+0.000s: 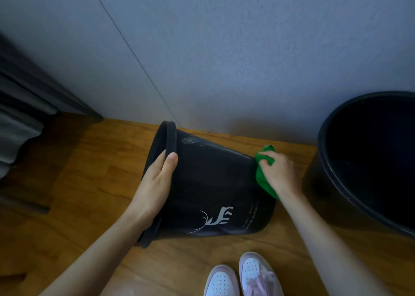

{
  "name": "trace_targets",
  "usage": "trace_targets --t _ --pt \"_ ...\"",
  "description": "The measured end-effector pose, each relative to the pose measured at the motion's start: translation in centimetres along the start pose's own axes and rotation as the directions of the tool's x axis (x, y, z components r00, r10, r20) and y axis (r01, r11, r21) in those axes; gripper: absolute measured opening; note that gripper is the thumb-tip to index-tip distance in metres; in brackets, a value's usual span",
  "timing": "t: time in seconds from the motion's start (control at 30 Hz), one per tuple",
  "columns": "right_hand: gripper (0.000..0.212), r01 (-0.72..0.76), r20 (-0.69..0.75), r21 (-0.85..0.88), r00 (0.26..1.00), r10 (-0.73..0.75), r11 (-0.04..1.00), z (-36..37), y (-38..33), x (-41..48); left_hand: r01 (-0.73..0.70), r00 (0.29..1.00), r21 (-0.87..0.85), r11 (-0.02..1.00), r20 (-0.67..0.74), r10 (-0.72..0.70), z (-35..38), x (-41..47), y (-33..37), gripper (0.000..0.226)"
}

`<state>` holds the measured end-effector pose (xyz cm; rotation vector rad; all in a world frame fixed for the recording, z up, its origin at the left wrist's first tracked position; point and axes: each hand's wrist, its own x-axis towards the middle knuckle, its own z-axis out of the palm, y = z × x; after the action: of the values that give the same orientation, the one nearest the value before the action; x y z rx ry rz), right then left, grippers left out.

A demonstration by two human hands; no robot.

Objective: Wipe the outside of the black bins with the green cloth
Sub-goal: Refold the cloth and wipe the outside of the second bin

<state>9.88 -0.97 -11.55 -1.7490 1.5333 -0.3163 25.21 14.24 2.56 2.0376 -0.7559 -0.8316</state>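
Observation:
A black bin (pixel 211 183) with a white deer print lies tipped on its side over the wooden floor, its open mouth facing left. My left hand (pixel 155 185) grips its rim, thumb on the outer wall and fingers inside. My right hand (pixel 278 172) is closed on the green cloth (pixel 263 179) and presses it against the bin's base at the right end. A second black bin (pixel 336 172) stands upright at the right, open mouth up, partly cut off by the frame edge.
A grey wall (pixel 224 60) runs just behind the bins. Dark grey curtains (pixel 20 120) hang at the left. My two white and pink shoes (pixel 242 277) stand on the wooden floor (pixel 94 172) in front of the tipped bin.

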Motion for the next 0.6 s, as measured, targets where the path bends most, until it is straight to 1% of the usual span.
trace_targets --t 0.07,0.13,0.17,0.23,0.27,0.37,0.43,0.5,0.57,0.6 --pt "0.03 -0.054 -0.01 -0.002 0.998 0.054 0.999 -0.1 1.5 0.2 -0.008 1.0 0.001 1.0 0.015 0.008 0.1 0.1 0.0 0.027" --pt "0.031 -0.051 -0.031 0.026 0.998 0.052 0.998 0.0 1.6 -0.3 -0.007 1.0 0.002 1.0 0.013 0.007 0.0 0.1 -0.1 0.026" --pt "0.031 -0.023 -0.054 0.029 0.998 0.024 0.999 0.2 1.0 -0.7 -0.002 1.0 0.003 1.0 0.008 0.002 0.0 0.1 -0.1 0.026" --pt "0.032 0.094 -0.105 0.002 0.99 -0.094 0.996 0.6 -1.5 -2.1 0.009 1.0 -0.002 1.0 -0.005 -0.009 0.0 0.2 0.0 0.025" --pt "0.033 0.17 -0.125 0.019 0.978 -0.167 0.985 0.8 -3.2 -3.2 0.015 1.0 -0.002 1.0 -0.007 -0.015 0.0 0.2 0.0 0.025" --pt "0.039 0.404 -0.164 0.093 0.908 -0.386 0.91 1.6 -8.0 -6.9 0.027 0.999 -0.005 1.0 -0.023 -0.028 0.1 0.4 0.1 0.025" --pt "0.043 0.486 -0.15 0.084 0.869 -0.471 0.87 2.1 -9.3 -8.7 0.045 0.998 -0.004 0.999 -0.053 -0.045 0.0 0.4 -0.1 0.024" --pt "0.045 0.51 -0.138 0.074 0.857 -0.497 0.857 2.2 -8.4 -8.8 0.047 0.998 0.005 0.999 -0.048 -0.046 0.0 0.4 -0.1 0.022" --pt "0.047 0.475 -0.116 0.043 0.876 -0.468 0.879 2.3 -6.0 -7.7 0.055 0.998 -0.009 0.998 -0.033 -0.055 -0.2 0.4 -0.1 0.021" --pt "0.048 0.431 -0.106 0.02 0.898 -0.427 0.902 2.3 -4.6 -7.0 0.07 0.997 -0.021 0.997 -0.04 -0.071 -0.3 0.4 -0.2 0.021"
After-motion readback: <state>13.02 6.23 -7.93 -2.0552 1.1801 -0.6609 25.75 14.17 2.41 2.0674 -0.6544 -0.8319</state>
